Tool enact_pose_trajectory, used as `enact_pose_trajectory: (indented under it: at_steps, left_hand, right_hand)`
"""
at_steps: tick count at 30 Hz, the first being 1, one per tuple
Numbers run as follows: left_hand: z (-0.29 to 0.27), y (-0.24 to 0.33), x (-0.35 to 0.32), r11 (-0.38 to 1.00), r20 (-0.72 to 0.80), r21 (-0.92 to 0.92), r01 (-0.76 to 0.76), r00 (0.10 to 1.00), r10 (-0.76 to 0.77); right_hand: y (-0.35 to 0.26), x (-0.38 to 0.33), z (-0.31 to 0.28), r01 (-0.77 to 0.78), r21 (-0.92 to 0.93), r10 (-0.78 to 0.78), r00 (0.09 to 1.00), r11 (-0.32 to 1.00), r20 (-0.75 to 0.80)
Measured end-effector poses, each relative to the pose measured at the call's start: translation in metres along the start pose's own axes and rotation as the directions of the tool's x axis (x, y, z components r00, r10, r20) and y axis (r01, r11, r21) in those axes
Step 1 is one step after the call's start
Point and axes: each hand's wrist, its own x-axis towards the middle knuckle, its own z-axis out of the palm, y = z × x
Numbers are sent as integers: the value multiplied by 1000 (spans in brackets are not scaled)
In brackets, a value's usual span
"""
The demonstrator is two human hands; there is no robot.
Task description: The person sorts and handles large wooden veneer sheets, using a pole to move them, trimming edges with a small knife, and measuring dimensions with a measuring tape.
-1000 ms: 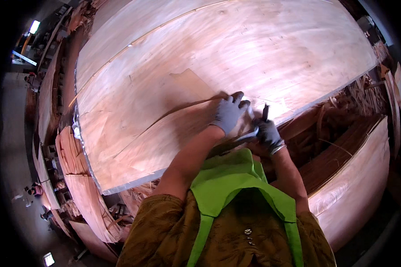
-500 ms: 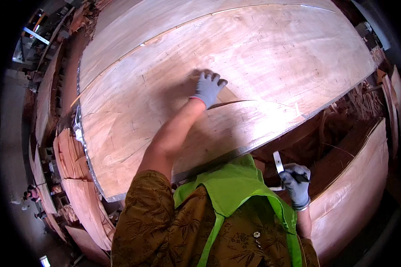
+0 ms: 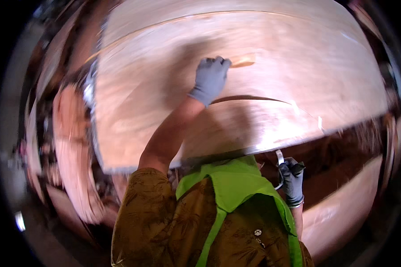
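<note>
A large pale wood veneer sheet (image 3: 138,102) lies spread before me, with a dark curved split (image 3: 249,97) in its near half. Over it my left hand (image 3: 211,80), in a grey glove, is closed on a thin strip of veneer (image 3: 244,61) that sticks out to the right of the fingers. My right hand (image 3: 292,181), gloved too, is low at the right beside the green apron (image 3: 236,182). Its fingers are wrapped round a black object (image 3: 297,168), whose kind I cannot make out, and a white curved band (image 3: 279,159) shows beside them.
Stacked reddish veneer pieces (image 3: 71,155) stand along the left. At the lower right, another pale sheet (image 3: 347,196) slopes beside a dark recess (image 3: 334,164) with scraps. A long thin crack line (image 3: 165,21) crosses the sheet's far part. Motion blurs the surroundings.
My left hand has risen from beside the split and moved farther out, bringing the veneer strip with it. The right hand stays low, holding the black object. The whole view has turned a little.
</note>
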Motion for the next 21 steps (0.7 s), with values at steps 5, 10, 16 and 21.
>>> enact_pose_trajectory:
  at_steps: [5,10,16,21]
  left_hand:
    - [-97,19,-204,967,462,14,254,856,-231]
    - [-145,75,-389,786,612,287,548,527,-590]
    - [-110,89,-377,742,312,29,670,699,-644]
    - [-88,84,-378,554,208,26,832,538,-817]
  right_hand:
    - [29,45,23,-24,-115,59,947,993,315]
    - [48,80,91,-34,-255,183,790,966,586]
    - [63,94,185,57,-404,305,564,913,768]
    - [82,110,271,293,-538,378,459,790,804]
